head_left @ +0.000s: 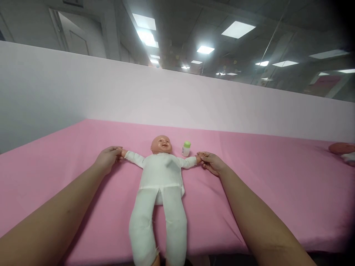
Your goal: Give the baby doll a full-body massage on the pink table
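the doll (162, 173) lies flat near the pink table (263, 192) front edge, arms already spread, left hand (107, 158) and right hand (211, 162) each pinched on a doll hand.

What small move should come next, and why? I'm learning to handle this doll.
Probably bring both doll arms gently in toward its chest. The left hand and right hand each pinch one of the doll's hands, with its arms spread fully outward as it lies face up on the pink surface. The small bottle stands apart, clear of that path.
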A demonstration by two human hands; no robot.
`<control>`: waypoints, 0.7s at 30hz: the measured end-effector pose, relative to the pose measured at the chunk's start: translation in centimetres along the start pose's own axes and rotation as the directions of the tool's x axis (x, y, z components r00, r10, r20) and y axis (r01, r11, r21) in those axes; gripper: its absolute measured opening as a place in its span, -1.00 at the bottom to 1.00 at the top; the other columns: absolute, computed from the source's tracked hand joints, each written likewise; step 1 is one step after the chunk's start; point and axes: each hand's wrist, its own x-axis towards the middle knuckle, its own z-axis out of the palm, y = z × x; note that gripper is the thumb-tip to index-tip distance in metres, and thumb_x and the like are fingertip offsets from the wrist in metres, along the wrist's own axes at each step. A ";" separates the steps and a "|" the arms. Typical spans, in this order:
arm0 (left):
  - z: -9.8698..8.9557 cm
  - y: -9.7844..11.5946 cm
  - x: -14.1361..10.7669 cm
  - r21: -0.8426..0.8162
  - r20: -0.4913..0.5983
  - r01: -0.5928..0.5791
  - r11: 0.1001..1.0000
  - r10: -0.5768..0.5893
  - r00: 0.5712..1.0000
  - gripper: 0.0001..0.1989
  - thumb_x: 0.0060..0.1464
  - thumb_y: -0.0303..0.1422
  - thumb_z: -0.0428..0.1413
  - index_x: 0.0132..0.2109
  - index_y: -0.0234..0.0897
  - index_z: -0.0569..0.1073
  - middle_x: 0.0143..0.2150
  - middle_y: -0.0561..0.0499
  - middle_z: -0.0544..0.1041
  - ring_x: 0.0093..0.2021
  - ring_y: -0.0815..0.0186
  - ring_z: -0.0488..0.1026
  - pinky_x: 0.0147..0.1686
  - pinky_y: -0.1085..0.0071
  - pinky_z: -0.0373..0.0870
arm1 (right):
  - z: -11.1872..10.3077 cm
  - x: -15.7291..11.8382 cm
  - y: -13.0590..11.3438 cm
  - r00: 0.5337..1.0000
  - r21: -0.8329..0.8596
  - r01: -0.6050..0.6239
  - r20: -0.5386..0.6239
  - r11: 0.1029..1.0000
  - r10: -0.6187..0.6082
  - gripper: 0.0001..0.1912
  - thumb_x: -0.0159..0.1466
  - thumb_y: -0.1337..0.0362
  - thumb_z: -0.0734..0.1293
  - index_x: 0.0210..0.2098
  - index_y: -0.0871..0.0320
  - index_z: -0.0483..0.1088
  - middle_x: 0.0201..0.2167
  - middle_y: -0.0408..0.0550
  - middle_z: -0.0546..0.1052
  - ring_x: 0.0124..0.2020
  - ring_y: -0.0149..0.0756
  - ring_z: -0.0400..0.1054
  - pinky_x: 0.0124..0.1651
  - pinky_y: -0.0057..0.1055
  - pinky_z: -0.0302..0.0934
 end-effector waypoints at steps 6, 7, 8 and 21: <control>0.0 -0.4 0.1 0.024 -0.021 -0.032 0.999 0.033 0.999 -0.72 -0.09 -0.24 0.34 -0.23 -0.28 0.55 -0.39 -0.01 0.55 -0.49 0.35 0.44 -0.50 0.43 0.42 | 1.2 0.4 0.4 0.990 -0.071 0.040 -0.132 0.997 -0.049 -0.60 0.06 0.05 0.61 -0.29 0.19 0.52 -0.50 -0.14 0.46 -0.59 -0.50 0.16 -0.60 -0.53 0.01; 0.0 -0.4 0.1 0.029 -0.028 -0.036 0.999 0.037 0.999 -0.72 -0.07 -0.22 0.33 -0.23 -0.28 0.55 -0.38 -0.01 0.56 -0.51 0.36 0.43 -0.51 0.43 0.41 | 1.3 0.5 0.5 0.987 -0.072 0.047 -0.149 0.996 -0.057 -0.60 0.08 0.03 0.61 -0.30 0.19 0.53 -0.50 -0.14 0.46 -0.58 -0.50 0.16 -0.60 -0.54 0.00; 0.1 -0.4 0.0 0.034 -0.032 -0.038 0.999 0.040 0.999 -0.73 -0.05 -0.21 0.32 -0.23 -0.28 0.56 -0.38 -0.02 0.56 -0.52 0.37 0.42 -0.52 0.44 0.40 | 1.3 0.6 0.7 0.985 -0.073 0.050 -0.164 0.996 -0.061 -0.60 0.09 0.02 0.60 -0.30 0.20 0.53 -0.50 -0.13 0.46 -0.58 -0.50 0.16 -0.61 -0.54 0.00; 0.3 0.3 -0.8 -0.065 0.044 0.015 0.998 -0.012 0.999 -0.47 -0.21 -0.47 0.35 0.01 -0.39 0.55 -0.25 -0.13 0.61 -0.48 0.36 0.46 -0.43 0.38 0.44 | -0.5 0.4 0.6 0.994 0.018 -0.074 -0.084 0.997 0.075 -0.69 0.17 0.36 0.57 -0.09 0.11 0.55 -0.17 0.04 0.57 -0.32 -0.31 0.48 -0.29 -0.42 0.53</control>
